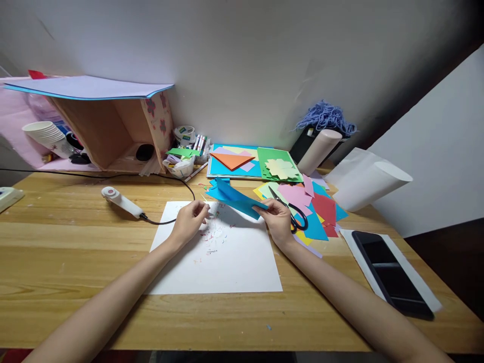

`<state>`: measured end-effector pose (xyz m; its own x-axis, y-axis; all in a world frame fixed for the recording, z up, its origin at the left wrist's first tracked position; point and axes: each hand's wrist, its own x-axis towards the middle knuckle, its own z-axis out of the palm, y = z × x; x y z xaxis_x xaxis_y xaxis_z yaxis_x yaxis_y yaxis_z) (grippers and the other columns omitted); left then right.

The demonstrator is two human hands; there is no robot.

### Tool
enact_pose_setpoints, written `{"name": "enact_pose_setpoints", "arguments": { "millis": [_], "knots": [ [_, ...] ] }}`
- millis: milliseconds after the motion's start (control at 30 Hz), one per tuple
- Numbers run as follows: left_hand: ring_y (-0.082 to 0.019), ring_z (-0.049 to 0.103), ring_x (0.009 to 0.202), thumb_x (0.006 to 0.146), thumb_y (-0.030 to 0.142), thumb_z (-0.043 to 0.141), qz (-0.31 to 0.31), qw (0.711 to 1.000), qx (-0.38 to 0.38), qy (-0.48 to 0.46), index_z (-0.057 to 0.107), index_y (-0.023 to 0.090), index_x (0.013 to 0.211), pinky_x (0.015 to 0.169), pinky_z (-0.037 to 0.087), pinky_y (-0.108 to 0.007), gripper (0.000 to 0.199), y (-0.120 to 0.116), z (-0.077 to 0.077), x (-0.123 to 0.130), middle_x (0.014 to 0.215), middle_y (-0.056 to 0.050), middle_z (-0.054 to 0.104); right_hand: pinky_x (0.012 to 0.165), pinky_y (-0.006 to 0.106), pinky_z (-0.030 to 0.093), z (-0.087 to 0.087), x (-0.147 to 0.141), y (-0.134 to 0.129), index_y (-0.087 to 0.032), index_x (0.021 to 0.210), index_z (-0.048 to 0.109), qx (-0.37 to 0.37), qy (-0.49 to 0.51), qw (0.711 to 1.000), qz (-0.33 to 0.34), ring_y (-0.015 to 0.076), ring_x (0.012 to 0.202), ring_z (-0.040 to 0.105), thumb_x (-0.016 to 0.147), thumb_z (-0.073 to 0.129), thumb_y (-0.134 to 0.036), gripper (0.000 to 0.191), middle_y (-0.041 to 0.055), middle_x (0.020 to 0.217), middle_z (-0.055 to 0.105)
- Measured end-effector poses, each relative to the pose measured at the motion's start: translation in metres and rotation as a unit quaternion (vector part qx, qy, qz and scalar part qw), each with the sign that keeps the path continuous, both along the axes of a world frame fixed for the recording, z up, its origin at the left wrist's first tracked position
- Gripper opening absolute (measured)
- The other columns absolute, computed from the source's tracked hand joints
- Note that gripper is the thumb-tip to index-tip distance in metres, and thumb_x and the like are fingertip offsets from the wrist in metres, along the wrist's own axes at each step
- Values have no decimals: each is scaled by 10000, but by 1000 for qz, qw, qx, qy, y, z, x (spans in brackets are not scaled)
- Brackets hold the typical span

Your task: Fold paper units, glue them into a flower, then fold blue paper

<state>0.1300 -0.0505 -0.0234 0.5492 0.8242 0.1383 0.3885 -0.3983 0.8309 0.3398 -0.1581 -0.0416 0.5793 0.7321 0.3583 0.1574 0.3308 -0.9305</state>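
Observation:
My right hand (278, 222) pinches the right end of a folded blue paper (236, 197), held above a white sheet (234, 262) on the table. The paper's left end fans out into cut, pointed layers. Just left of it, my left hand (190, 221) is closed in a pinch, with a thin pale strip near its fingertips; what it grips is too small to make out. Black-handled scissors (298, 217) lie on coloured paper scraps (324, 209) beside my right hand. Small coloured marks dot the white sheet.
Behind are a cardboard box (109, 131), a bowl (180, 167) of supplies, an orange folded paper (232, 160) and a green sheet (276, 157). A white corded tool (123, 202) lies left. At right are white paper rolls (372, 184) and a black phone (391, 272).

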Motion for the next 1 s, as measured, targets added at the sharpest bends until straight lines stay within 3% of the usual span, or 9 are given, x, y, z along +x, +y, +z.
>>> {"name": "enact_pose_setpoints", "arguments": {
  "millis": [100,233,333,433,533,600,700,867,1000],
  "knots": [
    [-134,560,655,797,340,511,14,988,155,-26,507,185,846,568,444,-249,163,-10,6,0,769,-17,562,629,282,442,3,-4,-1,-195,547,433,8,-20,999,27,139,655,521,595,758,-280,340,-11,652,524],
    [-210,511,963,730,293,623,-68,938,339,-32,451,209,1130,783,470,-352,444,-26,8,4,1042,-86,491,608,268,434,3,-9,-3,-199,549,349,-47,-26,994,95,139,668,522,600,761,-291,426,-6,679,532],
    [-252,449,1090,724,304,646,-154,930,332,34,311,253,1308,876,437,-407,675,-36,3,8,1223,-111,416,569,249,414,3,-10,-4,-200,551,317,-72,-29,988,137,130,637,507,618,752,-310,453,-21,643,512],
    [-245,492,1033,743,302,627,-157,944,284,66,182,257,1368,799,463,-394,768,-37,-2,10,1290,-124,379,549,241,397,4,-10,-5,-197,547,331,-86,-44,984,148,122,606,481,669,711,-343,425,-27,618,481],
    [-215,546,899,778,245,566,-152,948,265,91,317,221,1299,693,455,-343,578,-33,-3,8,1151,-100,513,545,244,388,6,-9,-6,-193,579,407,-102,-60,982,146,120,593,463,770,600,-385,333,-19,621,466],
    [-206,556,838,765,167,531,-163,938,281,125,516,204,1095,682,421,-326,333,-30,-2,6,974,-62,599,571,246,397,6,-9,-6,-193,646,453,-98,-56,986,126,123,619,479,798,559,-383,266,-12,664,484],
    [-197,553,745,722,137,520,-172,918,305,189,613,197,846,670,378,-326,166,-28,2,4,795,-40,621,555,238,397,7,-9,-7,-215,848,449,-89,-27,991,97,121,615,497,779,577,-344,194,-16,716,516],
    [-229,531,794,764,259,518,-220,888,335,228,501,220,1215,699,375,-360,453,-31,11,5,886,-78,594,522,230,376,9,-9,-8,-224,1006,435,-63,-67,992,82,119,587,472,784,541,-263,249,-29,671,497],
    [-272,505,981,826,279,438,-267,879,328,221,475,233,1254,817,383,-420,433,-31,7,7,1073,-125,557,565,251,385,8,-8,-10,-218,947,558,-39,-114,989,83,122,627,474,804,496,-225,155,-7,708,505]
  ]
}}
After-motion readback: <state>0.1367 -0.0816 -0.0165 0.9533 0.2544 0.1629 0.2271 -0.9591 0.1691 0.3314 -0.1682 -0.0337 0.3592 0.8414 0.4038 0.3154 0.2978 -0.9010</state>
